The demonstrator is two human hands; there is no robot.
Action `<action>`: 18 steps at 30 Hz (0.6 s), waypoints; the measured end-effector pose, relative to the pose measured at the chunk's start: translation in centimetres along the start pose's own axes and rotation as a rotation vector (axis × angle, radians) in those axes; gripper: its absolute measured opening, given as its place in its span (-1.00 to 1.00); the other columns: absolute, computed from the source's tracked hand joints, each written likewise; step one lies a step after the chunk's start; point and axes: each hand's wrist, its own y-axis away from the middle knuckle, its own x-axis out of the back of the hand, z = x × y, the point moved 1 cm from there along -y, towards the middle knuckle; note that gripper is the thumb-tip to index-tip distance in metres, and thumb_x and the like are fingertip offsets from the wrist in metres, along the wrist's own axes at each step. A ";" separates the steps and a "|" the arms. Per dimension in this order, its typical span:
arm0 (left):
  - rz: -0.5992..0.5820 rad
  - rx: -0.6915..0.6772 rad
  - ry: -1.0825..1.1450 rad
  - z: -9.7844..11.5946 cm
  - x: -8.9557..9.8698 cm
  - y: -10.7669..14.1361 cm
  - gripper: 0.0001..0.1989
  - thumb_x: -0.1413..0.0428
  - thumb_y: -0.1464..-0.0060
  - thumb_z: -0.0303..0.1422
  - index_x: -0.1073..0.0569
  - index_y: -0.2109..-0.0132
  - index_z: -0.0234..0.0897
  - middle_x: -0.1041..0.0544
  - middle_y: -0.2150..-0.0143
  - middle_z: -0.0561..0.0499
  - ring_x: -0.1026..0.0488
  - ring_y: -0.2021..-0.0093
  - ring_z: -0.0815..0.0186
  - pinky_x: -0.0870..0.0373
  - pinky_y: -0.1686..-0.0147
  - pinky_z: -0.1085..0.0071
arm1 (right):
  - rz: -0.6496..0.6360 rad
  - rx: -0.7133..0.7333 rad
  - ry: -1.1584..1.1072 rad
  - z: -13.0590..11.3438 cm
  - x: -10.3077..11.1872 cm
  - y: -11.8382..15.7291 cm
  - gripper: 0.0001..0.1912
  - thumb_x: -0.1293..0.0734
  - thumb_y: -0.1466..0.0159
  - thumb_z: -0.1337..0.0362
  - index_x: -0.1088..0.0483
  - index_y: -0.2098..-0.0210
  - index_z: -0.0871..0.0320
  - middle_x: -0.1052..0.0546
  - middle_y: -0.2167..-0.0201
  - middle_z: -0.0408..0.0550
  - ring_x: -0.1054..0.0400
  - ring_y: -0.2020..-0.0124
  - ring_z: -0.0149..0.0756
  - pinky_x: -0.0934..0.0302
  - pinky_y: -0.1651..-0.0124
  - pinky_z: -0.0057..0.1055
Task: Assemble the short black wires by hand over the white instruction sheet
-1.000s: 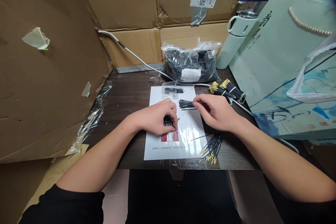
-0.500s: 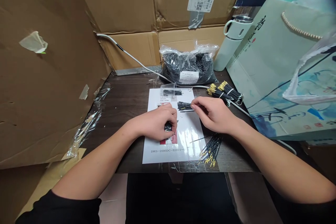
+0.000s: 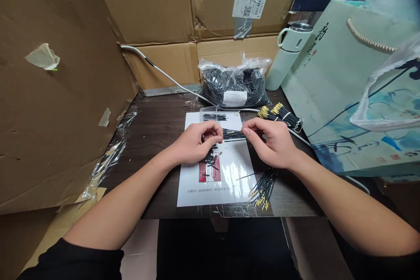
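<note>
My left hand (image 3: 201, 141) is above the white printed sheet (image 3: 190, 192), thumb and forefinger pinched; whatever is between them is too small to make out. Below it, short black tube pieces (image 3: 210, 157) lie scattered over the sheet's red picture. Thumb and fingers together, my right hand (image 3: 271, 142) pinches a thin black wire at the right end of a row of black wires (image 3: 232, 134). The fingertips of both hands face each other across this row. Nearer the front edge lies a loose fan of black wires with gold tips (image 3: 264, 188).
Behind the hands is a small clear bag of black pieces (image 3: 215, 117). A large bag of black tubes (image 3: 234, 85) sits farther back. Tied gold-tipped bundles (image 3: 282, 116), a white cable (image 3: 173, 79), a bottle (image 3: 287, 59) and a paper bag (image 3: 334, 74) stand around. Cardboard (image 3: 154, 4) encloses the desk.
My left hand has lifted off the short black pieces and moved up toward the row of wires, uncovering those pieces. My right hand has shifted slightly right, still pinched.
</note>
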 end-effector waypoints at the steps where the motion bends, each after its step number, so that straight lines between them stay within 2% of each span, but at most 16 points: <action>1: 0.028 0.003 0.052 -0.2 -0.2 0.0 -0.92 -0.17 -0.40 -0.35 -0.53 0.10 -0.25 -0.61 0.22 -0.01 -0.52 0.22 0.26 -0.44 0.16 0.29 | -0.001 0.002 0.003 0.0 0.0 0.0 -0.84 -0.33 -0.55 0.26 -0.51 0.17 0.11 -0.54 0.45 -0.16 -0.34 0.49 -0.34 -0.20 0.38 -0.33; 4: 0.071 -0.014 0.141 -0.5 -0.7 0.0 -0.91 -0.20 -0.39 -0.34 -0.54 0.10 -0.27 -0.62 0.21 -0.03 -0.55 0.22 0.26 -0.48 0.16 0.30 | -0.013 -0.002 0.014 0.0 -0.1 0.0 -0.83 -0.32 -0.54 0.26 -0.51 0.19 0.11 -0.54 0.46 -0.16 -0.33 0.51 -0.35 -0.19 0.40 -0.33; 18: 0.105 -0.035 0.184 -0.6 -0.8 -0.2 -0.90 -0.25 -0.36 -0.33 -0.56 0.12 -0.28 -0.63 0.22 -0.04 -0.57 0.22 0.27 -0.51 0.16 0.31 | -0.042 -0.001 0.026 -0.1 -0.2 0.0 -0.83 -0.32 -0.54 0.26 -0.51 0.19 0.10 -0.55 0.46 -0.16 -0.34 0.50 -0.34 -0.20 0.39 -0.33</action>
